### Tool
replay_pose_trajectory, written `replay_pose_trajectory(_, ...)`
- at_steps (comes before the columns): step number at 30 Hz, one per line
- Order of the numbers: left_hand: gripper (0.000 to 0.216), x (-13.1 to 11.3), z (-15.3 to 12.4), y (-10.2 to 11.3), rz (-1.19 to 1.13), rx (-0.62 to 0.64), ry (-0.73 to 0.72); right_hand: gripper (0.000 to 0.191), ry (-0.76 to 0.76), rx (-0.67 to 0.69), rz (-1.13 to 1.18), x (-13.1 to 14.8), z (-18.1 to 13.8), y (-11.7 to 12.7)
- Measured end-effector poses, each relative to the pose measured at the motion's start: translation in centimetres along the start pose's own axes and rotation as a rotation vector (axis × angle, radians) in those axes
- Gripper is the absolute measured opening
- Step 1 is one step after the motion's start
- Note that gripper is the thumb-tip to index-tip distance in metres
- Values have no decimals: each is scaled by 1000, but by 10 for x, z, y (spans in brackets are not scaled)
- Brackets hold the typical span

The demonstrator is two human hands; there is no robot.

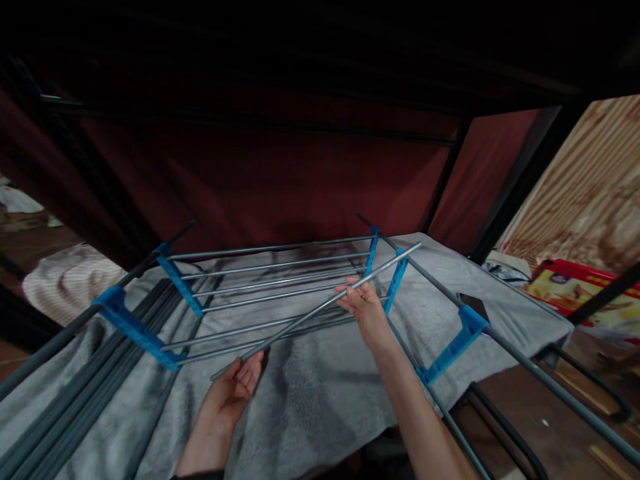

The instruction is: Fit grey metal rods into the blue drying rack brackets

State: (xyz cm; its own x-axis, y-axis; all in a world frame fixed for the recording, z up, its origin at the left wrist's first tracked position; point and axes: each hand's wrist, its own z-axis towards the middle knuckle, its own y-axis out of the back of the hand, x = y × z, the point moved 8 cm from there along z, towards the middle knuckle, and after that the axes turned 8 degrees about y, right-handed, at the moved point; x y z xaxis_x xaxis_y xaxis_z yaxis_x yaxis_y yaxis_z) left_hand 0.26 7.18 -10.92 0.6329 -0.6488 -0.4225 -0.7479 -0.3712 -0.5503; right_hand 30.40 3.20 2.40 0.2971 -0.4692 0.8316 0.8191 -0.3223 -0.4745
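Note:
A thin grey metal tube runs slantwise in front of me, its right end higher and farther away. Near its lower left end, my left hand supports it with the fingers curled beneath. My right hand pinches the tube toward its right half. Behind it stands a partly built rack frame of grey tubes and blue plastic brackets. Several crossbars span the left brackets and right brackets. One blue bracket is at the left, another blue bracket at the right.
Several loose grey tubes lie on the grey blanket at the left. A dark flat phone-like object rests beyond the right side tube. Black metal posts and dark red cloth enclose the back. A red and yellow package sits at far right.

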Motion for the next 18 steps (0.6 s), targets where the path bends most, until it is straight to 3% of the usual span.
replay_pose_trajectory(4,18,13,-9,-11,139,37,31,35,25,-68,-29,11,4,11)
replay_pose_trajectory(7,13,17,-25,-26,411,96,-37,37,42,-123,-52,19,8,22)
replay_pose_trajectory(9,19,3,-41,-39,581,118,-239,37,49,-147,-65,23,9,27)
replay_pose_trajectory(12,18,-36,-74,-50,698,32,-737,36,49,-167,-75,28,8,30)
replay_pose_trajectory(14,16,-50,-85,-53,742,-2,-887,36,41,-164,-79,29,7,28)
replay_pose_trajectory(15,19,-50,-83,-54,767,24,-860,36,37,-161,-82,29,7,28)
replay_pose_trajectory(18,33,-26,-62,-57,869,216,-593,37,25,-165,-98,27,7,27)
